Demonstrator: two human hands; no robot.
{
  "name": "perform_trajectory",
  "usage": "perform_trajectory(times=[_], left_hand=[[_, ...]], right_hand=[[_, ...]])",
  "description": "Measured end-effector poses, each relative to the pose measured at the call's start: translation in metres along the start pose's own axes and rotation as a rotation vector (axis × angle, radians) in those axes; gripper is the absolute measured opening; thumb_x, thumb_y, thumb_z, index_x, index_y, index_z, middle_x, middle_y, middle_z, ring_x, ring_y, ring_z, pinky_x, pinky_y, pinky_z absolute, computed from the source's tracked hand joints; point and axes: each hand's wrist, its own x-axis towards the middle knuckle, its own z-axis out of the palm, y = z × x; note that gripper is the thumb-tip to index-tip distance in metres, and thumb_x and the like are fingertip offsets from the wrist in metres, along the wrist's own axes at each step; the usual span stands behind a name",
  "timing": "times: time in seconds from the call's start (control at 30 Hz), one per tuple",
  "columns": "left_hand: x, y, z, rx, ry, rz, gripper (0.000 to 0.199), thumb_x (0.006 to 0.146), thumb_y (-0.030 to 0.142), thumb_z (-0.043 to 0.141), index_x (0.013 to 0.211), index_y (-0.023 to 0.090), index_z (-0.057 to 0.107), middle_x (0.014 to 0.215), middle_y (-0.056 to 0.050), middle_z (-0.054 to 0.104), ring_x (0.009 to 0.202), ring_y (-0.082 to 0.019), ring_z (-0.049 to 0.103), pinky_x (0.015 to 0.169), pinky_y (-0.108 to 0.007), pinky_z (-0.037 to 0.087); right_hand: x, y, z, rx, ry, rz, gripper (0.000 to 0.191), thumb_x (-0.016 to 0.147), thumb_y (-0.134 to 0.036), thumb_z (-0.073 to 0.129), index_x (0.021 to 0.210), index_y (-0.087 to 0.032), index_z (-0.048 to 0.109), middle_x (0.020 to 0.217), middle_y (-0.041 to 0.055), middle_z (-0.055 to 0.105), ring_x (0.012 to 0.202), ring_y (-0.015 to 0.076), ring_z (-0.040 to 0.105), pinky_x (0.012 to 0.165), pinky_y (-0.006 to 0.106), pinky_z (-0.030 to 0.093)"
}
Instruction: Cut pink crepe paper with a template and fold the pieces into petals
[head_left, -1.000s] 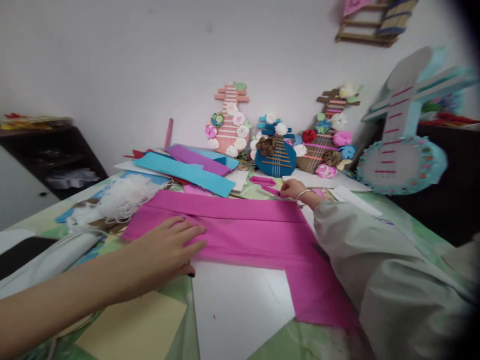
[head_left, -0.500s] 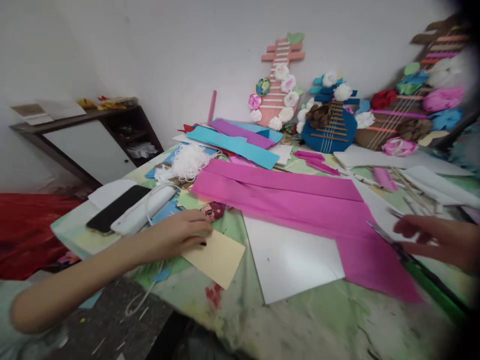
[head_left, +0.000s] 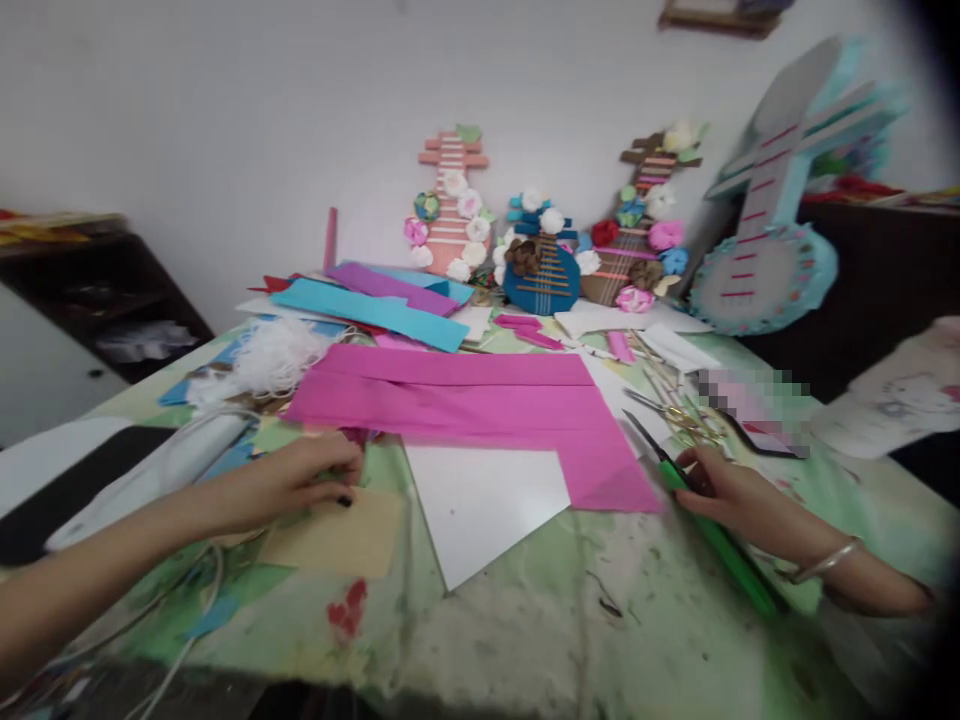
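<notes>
My left hand [head_left: 311, 475], fingers curled and thumb tip close to them, rests over the upper edge of a cream paper sheet [head_left: 337, 535]; whether it pinches anything I cannot make out. On the right, the fingers of my right hand [head_left: 724, 495] close round a green-handled utility knife [head_left: 739, 575], its dark blade pointing up and left. Between the hands a wide strip of magenta paper [head_left: 450, 400] lies over a white board [head_left: 487, 510]. Just beyond the knife are scissors with gold handles [head_left: 690, 425].
At left lie a black phone [head_left: 82, 480], a white power strip [head_left: 157, 480] with cable, and white string [head_left: 274, 355]. Blue paper [head_left: 367, 310] is piled behind. Paper-flower instruments, including a blue one [head_left: 544, 275], lean on the wall. Another person's sleeve [head_left: 900, 400] shows at right.
The view has swung right, bringing the grey-and-turquoise instrument and the other person's sleeve into sight. My right hand now shows whole, with the knife. My left hand stays by the cream sheet.
</notes>
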Motion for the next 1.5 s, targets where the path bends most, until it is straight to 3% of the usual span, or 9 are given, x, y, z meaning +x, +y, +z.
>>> perform_trajectory(times=[0.13,0.27,0.37,0.47,0.67,0.9,1.07,1.27,1.5], left_hand=[[0.018,0.018,-0.012,-0.188,0.112,-0.029,0.021,0.083,0.04,0.053,0.075,0.02,0.055,0.071,0.001,0.057,0.067,-0.015,0.054,0.059,-0.024,0.043],[0.072,0.069,-0.003,-0.434,0.154,0.009,0.023,0.077,0.041,0.061,0.078,0.018,0.058,0.076,-0.001,0.063,0.071,-0.016,0.059,0.06,-0.025,0.046],[0.131,0.114,0.017,-0.445,0.104,0.152,0.016,0.078,0.031,0.057,0.081,0.017,0.063,0.08,-0.004,0.067,0.074,-0.016,0.061,0.062,-0.026,0.047],[0.19,0.144,0.044,-0.437,0.127,0.252,0.009,0.074,0.021,0.059,0.075,0.015,0.066,0.078,-0.005,0.069,0.072,-0.016,0.062,0.062,-0.026,0.046],[0.254,0.149,0.095,-0.476,0.151,0.212,0.006,0.067,0.017,0.063,0.069,0.015,0.068,0.07,-0.005,0.069,0.065,-0.016,0.063,0.057,-0.025,0.047],[0.228,0.123,0.082,-0.474,0.162,0.173,0.014,0.072,0.015,0.06,0.08,0.016,0.07,0.087,-0.005,0.072,0.08,-0.016,0.067,0.076,-0.027,0.053],[0.193,0.099,0.063,-0.174,0.197,0.26,0.021,0.078,0.013,0.054,0.09,0.019,0.069,0.097,-0.004,0.072,0.092,-0.018,0.066,0.086,-0.033,0.052],[0.157,0.085,0.079,0.086,0.211,0.403,0.03,0.092,0.023,0.045,0.114,0.019,0.064,0.126,-0.008,0.061,0.124,-0.023,0.051,0.104,-0.043,0.043],[0.15,0.084,0.092,0.185,0.321,0.465,0.033,0.094,0.02,0.04,0.12,0.014,0.06,0.13,-0.012,0.057,0.127,-0.024,0.048,0.106,-0.045,0.041]], right_hand=[[-0.007,0.01,-0.004,-0.076,-0.018,0.095,0.024,0.07,-0.035,0.056,0.087,-0.023,0.042,0.064,0.0013,0.061,0.058,0.0206,0.056,0.054,0.03,0.038],[-0.003,0.008,-0.01,-0.212,0.01,0.083,0.019,0.069,-0.029,0.059,0.083,-0.023,0.049,0.07,0.003,0.063,0.065,0.0214,0.058,0.058,0.031,0.038],[0.008,-0.013,-0.021,-0.131,0.178,-0.007,0.016,0.076,-0.031,0.055,0.088,-0.02,0.054,0.084,0.0069,0.066,0.07,0.0199,0.059,0.06,0.03,0.039],[0.023,-0.033,-0.023,0.174,0.084,-0.062,0.022,0.087,-0.035,0.041,0.089,-0.019,0.056,0.079,0.0051,0.066,0.065,0.0157,0.059,0.057,0.027,0.04],[0.042,-0.032,0.01,0.253,0.01,-0.03,0.031,0.071,-0.036,0.065,0.096,-0.018,0.058,0.075,0.0022,0.063,0.069,0.0176,0.057,0.056,0.025,0.037],[0.038,-0.026,0.009,0.189,-0.016,0.033,0.033,0.065,-0.025,0.069,0.094,-0.019,0.055,0.071,-0.0003,0.06,0.068,0.0183,0.056,0.056,0.026,0.033],[0.039,-0.024,0.006,0.185,-0.063,0.053,0.035,0.064,-0.023,0.069,0.095,-0.021,0.053,0.074,0.0004,0.061,0.07,0.0189,0.056,0.057,0.026,0.034],[0.039,-0.023,0.008,0.176,-0.08,0.081,0.037,0.065,-0.025,0.069,0.098,-0.02,0.052,0.075,0.0008,0.062,0.069,0.019,0.057,0.057,0.028,0.035],[0.033,-0.02,0.007,0.315,-0.061,0.049,0.045,0.069,-0.034,0.067,0.107,-0.02,0.047,0.066,-0.0029,0.059,0.062,0.0178,0.055,0.055,0.027,0.036]])
